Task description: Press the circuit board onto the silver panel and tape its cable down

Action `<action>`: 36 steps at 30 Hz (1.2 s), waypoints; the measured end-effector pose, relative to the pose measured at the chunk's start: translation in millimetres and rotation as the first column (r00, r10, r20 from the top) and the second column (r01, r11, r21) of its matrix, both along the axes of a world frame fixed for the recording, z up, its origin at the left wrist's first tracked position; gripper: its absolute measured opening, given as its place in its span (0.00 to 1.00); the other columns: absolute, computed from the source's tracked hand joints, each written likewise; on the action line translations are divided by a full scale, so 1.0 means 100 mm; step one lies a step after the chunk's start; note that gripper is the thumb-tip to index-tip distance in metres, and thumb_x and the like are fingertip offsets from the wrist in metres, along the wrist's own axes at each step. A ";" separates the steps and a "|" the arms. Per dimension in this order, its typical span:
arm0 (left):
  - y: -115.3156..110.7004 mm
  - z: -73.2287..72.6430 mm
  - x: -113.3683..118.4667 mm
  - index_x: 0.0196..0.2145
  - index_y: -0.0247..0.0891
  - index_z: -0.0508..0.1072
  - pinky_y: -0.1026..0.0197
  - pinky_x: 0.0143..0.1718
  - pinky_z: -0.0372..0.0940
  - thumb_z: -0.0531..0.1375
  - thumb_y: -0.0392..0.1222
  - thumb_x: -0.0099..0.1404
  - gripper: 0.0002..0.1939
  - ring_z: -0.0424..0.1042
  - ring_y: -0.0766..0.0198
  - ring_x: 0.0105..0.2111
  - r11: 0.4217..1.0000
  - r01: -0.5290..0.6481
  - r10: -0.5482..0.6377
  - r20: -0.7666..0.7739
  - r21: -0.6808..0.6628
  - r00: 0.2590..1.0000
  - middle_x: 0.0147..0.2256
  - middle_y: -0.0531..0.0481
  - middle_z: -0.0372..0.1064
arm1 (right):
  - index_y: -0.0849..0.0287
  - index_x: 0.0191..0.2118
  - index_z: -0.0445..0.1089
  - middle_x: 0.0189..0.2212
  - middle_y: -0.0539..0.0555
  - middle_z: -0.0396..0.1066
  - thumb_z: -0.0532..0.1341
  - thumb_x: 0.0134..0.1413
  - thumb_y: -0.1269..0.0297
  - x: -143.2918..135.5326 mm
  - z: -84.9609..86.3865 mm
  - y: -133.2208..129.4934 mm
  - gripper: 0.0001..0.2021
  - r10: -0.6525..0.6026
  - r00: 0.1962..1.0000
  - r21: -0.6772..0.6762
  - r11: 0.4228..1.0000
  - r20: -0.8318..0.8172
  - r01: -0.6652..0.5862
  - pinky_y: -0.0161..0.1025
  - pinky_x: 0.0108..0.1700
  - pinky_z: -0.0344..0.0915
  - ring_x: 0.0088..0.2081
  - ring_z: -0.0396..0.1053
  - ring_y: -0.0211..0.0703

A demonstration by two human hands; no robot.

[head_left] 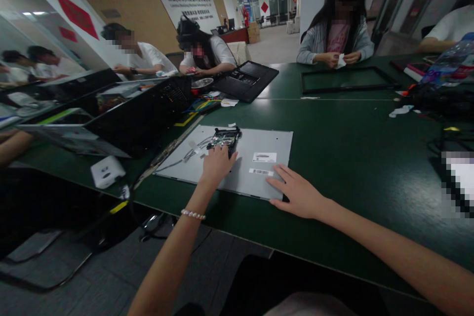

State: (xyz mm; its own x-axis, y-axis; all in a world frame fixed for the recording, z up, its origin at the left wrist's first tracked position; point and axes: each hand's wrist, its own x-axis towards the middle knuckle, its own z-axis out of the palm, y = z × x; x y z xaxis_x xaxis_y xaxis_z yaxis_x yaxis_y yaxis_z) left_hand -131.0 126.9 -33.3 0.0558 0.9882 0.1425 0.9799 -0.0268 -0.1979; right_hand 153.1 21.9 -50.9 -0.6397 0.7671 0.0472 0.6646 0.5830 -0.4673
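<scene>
A grey metal panel (244,143), which looks like the back of a display, lies flat on the green table before me. My left hand (217,165) is at the near edge of a small circuit board (224,139) with black bracket ends, its fingers bent over that edge. The board sits over the panel's far left part, and my fingers hide its near side. A thin grey cable (187,155) runs across the panel's left side. My right hand (296,191) rests with spread fingers on the panel's near right corner, beside two white labels (264,157).
To the left stand a black computer casing (144,113) and a small white box (107,172). A black laptop-like part (246,80) and an empty black frame (348,80) lie farther back. Several people sit around the table (355,158). A plastic bottle (450,64) is at right.
</scene>
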 end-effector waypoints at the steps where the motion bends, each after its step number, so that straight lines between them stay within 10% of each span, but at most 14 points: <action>1: -0.03 0.04 -0.04 0.48 0.32 0.73 0.51 0.47 0.65 0.49 0.52 0.71 0.23 0.71 0.47 0.47 1.000 0.006 -0.006 0.017 0.003 1.000 0.46 0.34 0.71 | 0.59 0.68 0.60 0.72 0.64 0.44 0.53 0.64 0.43 0.00 0.01 0.00 0.34 0.003 1.000 0.001 1.000 0.001 -0.003 0.58 0.68 0.46 0.71 0.41 0.62; 7: -0.08 0.20 -0.51 0.52 0.34 0.72 0.52 0.44 0.66 0.51 0.48 0.69 0.20 0.70 0.47 0.47 0.973 -0.107 0.107 0.011 0.205 0.994 0.47 0.36 0.71 | 0.59 0.68 0.59 0.72 0.63 0.44 0.53 0.64 0.43 0.00 0.03 0.00 0.34 0.005 1.000 -0.030 1.000 0.007 -0.005 0.60 0.68 0.47 0.72 0.40 0.63; 27: 0.32 0.23 -1.00 0.41 0.36 0.80 0.55 0.44 0.67 0.53 0.43 0.62 0.18 0.74 0.47 0.44 0.982 -0.163 0.160 -0.040 -0.094 0.986 0.43 0.35 0.77 | 0.55 0.69 0.57 0.73 0.57 0.43 0.52 0.64 0.42 -0.02 0.02 -0.01 0.34 -0.015 1.000 -0.065 0.998 0.000 0.015 0.61 0.69 0.45 0.72 0.38 0.61; 36: 0.71 0.77 -0.84 0.45 0.34 0.79 0.47 0.44 0.66 0.48 0.43 0.69 0.21 0.74 0.43 0.43 0.967 -0.150 0.149 0.019 0.206 0.989 0.44 0.34 0.74 | 0.56 0.69 0.57 0.72 0.60 0.43 0.52 0.64 0.42 -0.03 0.03 0.01 0.34 -0.012 1.000 -0.043 0.999 0.012 0.013 0.59 0.69 0.44 0.72 0.38 0.60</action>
State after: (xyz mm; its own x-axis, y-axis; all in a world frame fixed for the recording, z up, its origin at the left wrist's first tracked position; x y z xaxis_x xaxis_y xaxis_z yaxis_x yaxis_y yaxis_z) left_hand -215.5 197.7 43.6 -0.0913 0.9346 0.3437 0.9702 0.1612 -0.1807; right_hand 149.9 22.9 -48.1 -0.6304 0.7763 0.0062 0.6775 0.5540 -0.4839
